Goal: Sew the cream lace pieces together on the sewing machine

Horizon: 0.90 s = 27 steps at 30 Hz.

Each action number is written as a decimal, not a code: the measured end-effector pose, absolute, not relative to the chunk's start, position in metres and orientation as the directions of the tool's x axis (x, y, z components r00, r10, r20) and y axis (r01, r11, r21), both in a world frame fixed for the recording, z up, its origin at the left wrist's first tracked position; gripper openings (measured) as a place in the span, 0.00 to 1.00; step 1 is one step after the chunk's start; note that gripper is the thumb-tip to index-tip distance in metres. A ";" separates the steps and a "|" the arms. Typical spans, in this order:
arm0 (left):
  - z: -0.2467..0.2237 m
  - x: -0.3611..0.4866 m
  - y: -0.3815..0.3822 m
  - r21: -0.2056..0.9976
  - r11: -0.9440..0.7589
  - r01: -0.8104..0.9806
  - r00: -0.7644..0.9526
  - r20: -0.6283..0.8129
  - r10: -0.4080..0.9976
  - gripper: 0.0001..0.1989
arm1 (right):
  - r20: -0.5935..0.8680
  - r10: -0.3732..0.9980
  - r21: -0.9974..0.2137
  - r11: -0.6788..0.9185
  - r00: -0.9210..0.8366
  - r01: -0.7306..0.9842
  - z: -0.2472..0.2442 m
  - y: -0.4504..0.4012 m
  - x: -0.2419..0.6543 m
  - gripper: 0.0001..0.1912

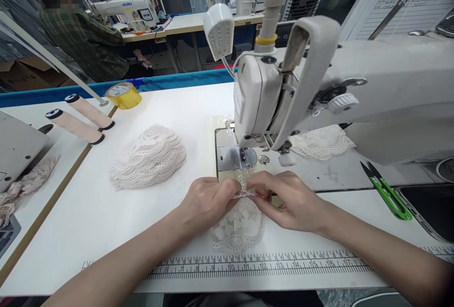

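A piece of white lace (237, 229) hangs from my fingers onto the table, just in front of the sewing machine's needle plate (232, 158). My left hand (209, 200) pinches its upper edge from the left. From the right, my right hand (289, 198) grips the same edge between thumb and fingers, a short gap away. The presser foot (243, 155) of the sewing machine (258, 94) stands beyond the hands, and the lace edge lies nearer to me than the foot. Folded fingers hide part of the held edge.
A lace pile (151, 158) lies left, more lace (321, 142) behind the machine head. Green thread snips (390, 196) and a phone (431, 207) are at right. Thread cones (76, 127) and yellow tape (124, 95) stand back left. A ruler strip (248, 265) runs along the front. A person (76, 37) sits beyond.
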<state>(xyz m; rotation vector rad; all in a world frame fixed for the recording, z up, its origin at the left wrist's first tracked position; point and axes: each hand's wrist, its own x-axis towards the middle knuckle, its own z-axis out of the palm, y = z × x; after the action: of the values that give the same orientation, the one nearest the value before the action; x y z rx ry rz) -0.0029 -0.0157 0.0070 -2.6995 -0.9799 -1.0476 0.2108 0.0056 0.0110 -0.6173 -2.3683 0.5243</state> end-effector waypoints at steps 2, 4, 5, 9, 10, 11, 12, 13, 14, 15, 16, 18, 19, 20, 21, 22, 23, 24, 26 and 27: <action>0.007 -0.003 -0.015 0.138 -0.796 0.590 0.559 0.641 0.526 0.08 | 0.465 0.544 -0.490 0.815 -0.698 0.309 0.012 0.006 0.211 0.11; 0.008 -0.002 -0.015 0.133 -0.798 0.588 0.553 0.653 0.516 0.08 | 0.476 0.530 -0.458 0.831 -0.702 0.317 0.012 0.006 0.211 0.10; 0.008 -0.002 -0.014 0.133 -0.800 0.585 0.550 0.661 0.511 0.08 | 0.493 0.520 -0.431 0.843 -0.698 0.323 0.012 0.006 0.211 0.10; 0.011 -0.003 -0.014 0.138 -0.818 0.558 0.550 0.677 0.489 0.07 | 0.632 0.413 -0.247 0.909 -0.655 0.335 0.012 0.008 0.212 0.09; 0.011 -0.004 -0.015 0.139 -0.826 0.547 0.556 0.677 0.482 0.07 | 0.661 0.378 -0.194 0.921 -0.648 0.339 0.013 0.008 0.213 0.10; 0.010 -0.004 -0.015 0.145 -0.832 0.536 0.560 0.676 0.479 0.06 | 0.685 0.336 -0.138 0.931 -0.646 0.339 0.014 0.008 0.214 0.10; 0.010 -0.004 -0.016 0.158 -0.835 0.526 0.560 0.675 0.481 0.05 | 0.702 0.288 -0.078 0.940 -0.651 0.332 0.015 0.008 0.215 0.11; 0.009 -0.003 -0.018 0.182 -0.835 0.519 0.553 0.673 0.491 0.04 | 0.713 0.233 -0.016 0.948 -0.661 0.317 0.018 0.008 0.216 0.11; 0.009 -0.003 -0.019 0.215 -0.829 0.516 0.540 0.670 0.510 0.03 | 0.720 0.170 0.049 0.955 -0.673 0.293 0.020 0.008 0.218 0.11; 0.008 -0.002 -0.021 0.253 -0.819 0.516 0.524 0.663 0.535 0.03 | 0.719 0.107 0.111 0.958 -0.687 0.266 0.023 0.007 0.219 0.10; 0.008 -0.002 -0.023 0.290 -0.806 0.515 0.509 0.654 0.560 0.02 | 0.711 0.054 0.167 0.956 -0.701 0.243 0.026 0.006 0.220 0.09; 0.009 -0.001 -0.025 0.347 -0.786 0.512 0.494 0.630 0.600 0.02 | 0.686 -0.018 0.257 0.941 -0.727 0.220 0.031 0.004 0.221 0.07; 0.009 0.000 -0.026 0.360 -0.780 0.511 0.493 0.621 0.610 0.03 | 0.669 -0.041 0.297 0.930 -0.742 0.216 0.033 0.004 0.222 0.07; 0.010 0.000 -0.027 0.363 -0.779 0.511 0.497 0.614 0.613 0.04 | 0.656 -0.065 0.334 0.919 -0.752 0.211 0.034 0.003 0.222 0.08; 0.010 0.001 -0.027 0.359 -0.780 0.513 0.504 0.609 0.612 0.05 | 0.644 -0.086 0.365 0.908 -0.760 0.207 0.034 0.002 0.222 0.08; 0.010 0.001 -0.027 0.348 -0.782 0.517 0.511 0.607 0.609 0.05 | 0.641 -0.108 0.391 0.897 -0.760 0.203 0.034 0.002 0.222 0.09; 0.010 0.001 -0.027 0.335 -0.784 0.522 0.519 0.605 0.604 0.06 | 0.640 -0.126 0.412 0.889 -0.758 0.200 0.033 0.002 0.223 0.09; 0.010 0.001 -0.027 0.322 -0.787 0.526 0.526 0.605 0.598 0.06 | 0.642 -0.141 0.422 0.886 -0.753 0.194 0.032 0.002 0.223 0.09; 0.008 0.000 -0.026 0.304 -0.793 0.528 0.537 0.604 0.589 0.06 | 0.634 -0.129 0.390 0.905 -0.762 0.171 0.031 0.001 0.224 0.11; 0.008 0.000 -0.026 0.302 -0.796 0.525 0.541 0.604 0.585 0.06 | 0.616 -0.093 0.343 0.925 -0.782 0.160 0.031 0.001 0.225 0.12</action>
<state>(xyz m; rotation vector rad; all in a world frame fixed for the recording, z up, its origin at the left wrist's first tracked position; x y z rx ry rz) 0.0002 -0.0263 0.0080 -2.8311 -1.0219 -1.1609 0.2248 0.0011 0.0307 -0.0476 -2.4176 -0.5030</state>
